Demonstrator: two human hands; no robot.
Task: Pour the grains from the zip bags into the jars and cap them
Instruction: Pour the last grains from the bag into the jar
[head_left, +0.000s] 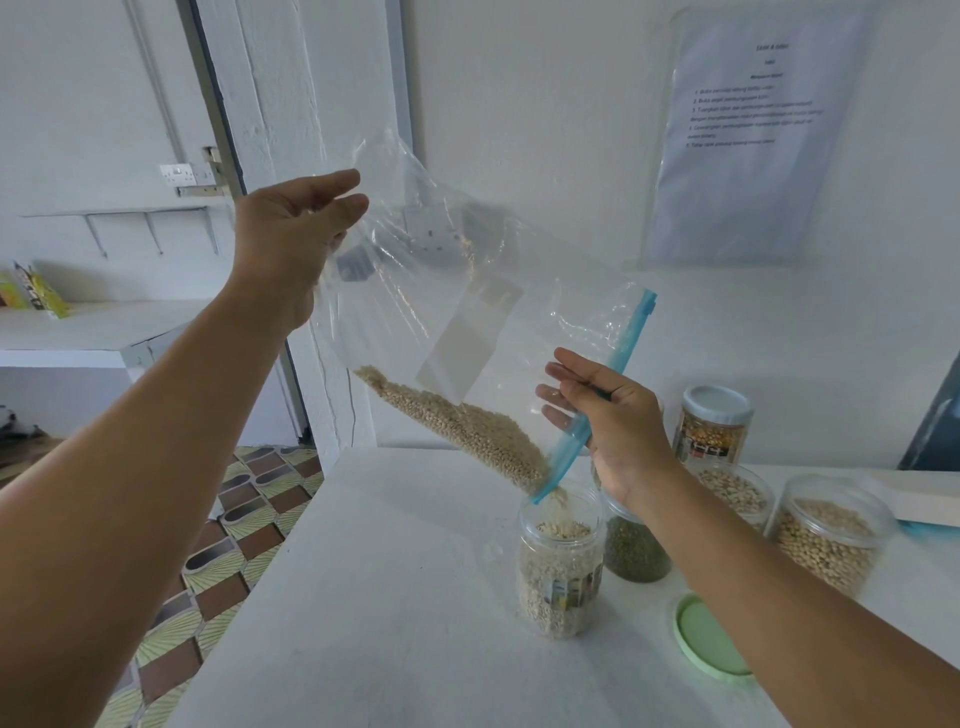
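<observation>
Four filled jars (826, 535) beside open jar (560, 558), green lid (706, 642)

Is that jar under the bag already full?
Not quite. The jar is open, its grains reach near the neck, and more grains are sliding out of the tilted bag into it.

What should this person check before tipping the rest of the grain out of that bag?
1. Zip bag mouth over the open jar: ok, grains are falling into it.
2. Left hand grips the bag's raised bottom: ok.
3. Right hand holds the blue zip edge: ok.
4. Room left in the jar: ok, its neck is unfilled.
5. Green lid within reach: ok, lying beside the jar.
6. Spilled grains on the table: cannot tell.
</observation>
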